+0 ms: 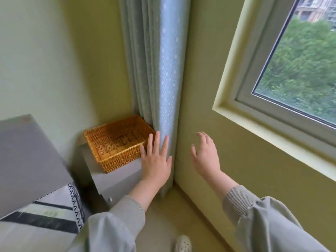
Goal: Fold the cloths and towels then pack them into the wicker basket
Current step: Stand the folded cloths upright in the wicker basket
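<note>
Presumably the wicker basket [118, 160], empty on the grey cabinet [123, 172] in the corner beside the curtain [154, 70], is to be fetched: it is best gripped at both end rims and lifted level. The left hand [156, 159] and right hand [205, 157] are held open with nothing grasped; contact with the basket cannot be told.

Rectangular amber wicker basket [116, 140] sits on grey bedside cabinet [116, 176], nothing visible inside; L hand [156, 161] fingers spread, just beside basket's near corner; R hand [206, 157] loose, by yellow-green wall [236, 160]; pale blue-grey curtain [156, 70] behind.
</note>
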Action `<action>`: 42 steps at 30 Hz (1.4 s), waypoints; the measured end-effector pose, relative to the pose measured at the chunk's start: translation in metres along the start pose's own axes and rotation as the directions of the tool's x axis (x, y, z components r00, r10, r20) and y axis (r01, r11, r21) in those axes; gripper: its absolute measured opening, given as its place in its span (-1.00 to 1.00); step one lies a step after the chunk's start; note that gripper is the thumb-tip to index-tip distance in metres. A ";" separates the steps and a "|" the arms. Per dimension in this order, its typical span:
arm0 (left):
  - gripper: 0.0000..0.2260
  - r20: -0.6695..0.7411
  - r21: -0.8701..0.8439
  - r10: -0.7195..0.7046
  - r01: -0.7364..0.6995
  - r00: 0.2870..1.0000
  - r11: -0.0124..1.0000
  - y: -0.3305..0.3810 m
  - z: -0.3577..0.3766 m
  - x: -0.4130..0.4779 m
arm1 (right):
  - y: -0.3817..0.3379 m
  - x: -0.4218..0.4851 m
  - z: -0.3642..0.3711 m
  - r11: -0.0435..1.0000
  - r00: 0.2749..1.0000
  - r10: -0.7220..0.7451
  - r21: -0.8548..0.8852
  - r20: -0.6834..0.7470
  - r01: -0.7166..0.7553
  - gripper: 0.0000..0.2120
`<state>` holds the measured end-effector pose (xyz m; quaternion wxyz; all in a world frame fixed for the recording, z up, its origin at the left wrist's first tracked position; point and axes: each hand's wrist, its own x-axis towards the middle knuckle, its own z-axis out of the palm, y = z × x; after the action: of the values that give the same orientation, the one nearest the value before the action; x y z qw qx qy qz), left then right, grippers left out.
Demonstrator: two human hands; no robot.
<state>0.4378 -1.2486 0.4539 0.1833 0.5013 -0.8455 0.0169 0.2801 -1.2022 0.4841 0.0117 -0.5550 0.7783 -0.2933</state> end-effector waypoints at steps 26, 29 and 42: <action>-0.79 0.833 -0.057 -0.178 0.402 0.524 0.914 -0.340 0.228 0.173 | -0.093 0.218 0.378 0.009 0.174 0.538 0.201 0.825 -0.980 -0.51; -0.83 0.892 -0.118 -0.031 0.299 0.451 0.947 -0.354 0.236 0.180 | -0.101 0.206 0.408 -0.096 0.084 0.578 0.170 0.812 -0.981 -0.47; -0.71 0.848 -0.346 0.110 0.385 0.518 0.855 -0.377 0.248 0.196 | -0.101 0.184 0.422 0.195 0.149 0.730 0.006 0.667 -0.981 -0.86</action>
<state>0.6028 -1.6534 0.2282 -0.1268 0.4486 -0.7557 -0.4600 0.4408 -1.5710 0.2385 0.5224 -0.0181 0.8206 -0.2310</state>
